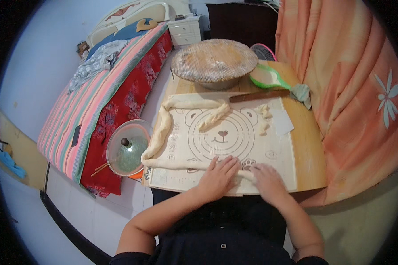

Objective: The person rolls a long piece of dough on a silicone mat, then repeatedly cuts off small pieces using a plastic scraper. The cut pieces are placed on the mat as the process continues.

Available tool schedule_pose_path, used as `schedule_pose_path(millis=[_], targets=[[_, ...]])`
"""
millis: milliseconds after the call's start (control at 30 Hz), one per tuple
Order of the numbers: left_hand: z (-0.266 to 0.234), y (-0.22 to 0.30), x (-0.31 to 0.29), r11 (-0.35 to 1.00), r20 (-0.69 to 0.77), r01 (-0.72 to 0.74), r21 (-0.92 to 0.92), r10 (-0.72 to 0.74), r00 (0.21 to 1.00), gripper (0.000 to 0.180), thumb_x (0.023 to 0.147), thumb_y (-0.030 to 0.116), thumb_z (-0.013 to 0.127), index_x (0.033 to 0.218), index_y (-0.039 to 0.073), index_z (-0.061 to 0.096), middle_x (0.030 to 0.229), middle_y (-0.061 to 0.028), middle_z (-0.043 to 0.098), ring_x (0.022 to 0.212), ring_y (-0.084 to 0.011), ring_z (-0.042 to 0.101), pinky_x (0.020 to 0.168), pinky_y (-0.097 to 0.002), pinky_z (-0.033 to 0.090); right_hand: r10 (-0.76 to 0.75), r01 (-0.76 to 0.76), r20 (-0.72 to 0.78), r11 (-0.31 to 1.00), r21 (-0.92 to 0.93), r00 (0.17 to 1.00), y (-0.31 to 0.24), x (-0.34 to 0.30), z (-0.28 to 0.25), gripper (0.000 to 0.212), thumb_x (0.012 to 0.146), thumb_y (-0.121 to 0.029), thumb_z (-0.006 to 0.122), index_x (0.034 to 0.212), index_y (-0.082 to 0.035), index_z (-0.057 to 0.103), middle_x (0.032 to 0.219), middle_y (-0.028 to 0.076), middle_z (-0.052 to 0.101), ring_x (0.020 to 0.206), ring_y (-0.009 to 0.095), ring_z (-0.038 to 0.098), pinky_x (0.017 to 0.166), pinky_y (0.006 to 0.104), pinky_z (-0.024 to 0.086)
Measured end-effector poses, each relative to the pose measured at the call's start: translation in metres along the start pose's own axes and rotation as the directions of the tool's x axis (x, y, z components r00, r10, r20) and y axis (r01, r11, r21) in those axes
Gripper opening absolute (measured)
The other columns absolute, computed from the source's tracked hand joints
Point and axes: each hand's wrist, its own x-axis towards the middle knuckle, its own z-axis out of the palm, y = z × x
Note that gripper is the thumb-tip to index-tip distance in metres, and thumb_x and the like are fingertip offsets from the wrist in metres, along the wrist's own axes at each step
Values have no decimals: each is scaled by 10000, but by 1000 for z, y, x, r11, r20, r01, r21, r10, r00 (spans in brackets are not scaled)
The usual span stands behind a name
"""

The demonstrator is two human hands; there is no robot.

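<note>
A long rope of pale dough [162, 128] winds round the left side of a baking mat [177, 181] printed with a bear face. Its far end bends inward as a lumpy, notched piece [213, 118]. Along the near edge, my left hand [220, 176] lies over the rope with its fingers stretched out. My right hand [268, 182], slightly blurred, is curled round the rope's near right end. A short stretch of dough shows between the two hands. Small dough scraps [264, 118] sit at the mat's right, beside a white flat scraper [282, 122].
Behind the mat stands a large pot under a round ribbed cover [214, 59]. A green scoop [272, 78] holds white powder, near a long brown stick-like tool [257, 96] and a grey cloth [300, 95]. A glass lid [130, 152] lies left. An orange curtain [336, 110] hangs right.
</note>
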Motion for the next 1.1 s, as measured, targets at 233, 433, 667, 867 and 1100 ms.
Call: schedule_pose_path(millis=[233, 433, 667, 867, 1100], targets=[[-1, 25, 53, 873, 28, 26, -487, -14, 999, 686, 820, 155, 711, 1428, 64, 408, 1337, -188, 531, 1143, -347, 566, 945, -430, 468, 397, -445, 256, 519, 730, 882, 11, 29, -18, 321, 947, -238, 614, 1199, -39, 590, 1166, 94, 603, 1079, 216, 556, 884, 370, 461], [-25, 29, 55, 422, 194, 296, -857, -268, 944, 530, 970, 133, 581, 1459, 75, 385, 1328, -173, 552, 1230, -247, 554, 995, -368, 437, 576, 38, 145, -293, 955, 805, 0, 73, -5, 628, 1047, -497, 330, 1412, 2, 439, 1467, 160, 426, 1350, 261, 403, 1098, 363, 334], [3, 11, 69, 234, 35, 172, -957, -494, 869, 684, 1043, 530, 244, 1558, 83, 198, 1543, -238, 310, 1462, -378, 219, 1180, -396, 170, 514, 133, -48, -129, 983, 856, -79, 85, 10, 724, 1046, -543, 212, 1540, -14, 208, 1599, 155, 222, 1489, 268, 164, 1206, 388, 126], [-4, 32, 78, 384, -51, 150, -911, -467, 883, 685, 1027, 471, 211, 1503, -22, 247, 1520, -293, 295, 1435, -385, 238, 1175, -405, 189, 535, 144, -4, -221, 965, 845, -47, 92, -10, 752, 1034, -579, 193, 1548, -30, 201, 1608, 157, 202, 1502, 250, 107, 1207, 372, 71], [-33, 16, 93, 411, -43, 177, -894, -471, 881, 613, 1002, 276, 362, 1489, -61, 203, 1488, -326, 322, 1383, -416, 329, 1146, -396, 257, 502, 193, 66, -445, 875, 862, -97, 71, -3, 693, 1055, -518, 204, 1539, -22, 218, 1592, 112, 258, 1472, 228, 219, 1201, 368, 160]])
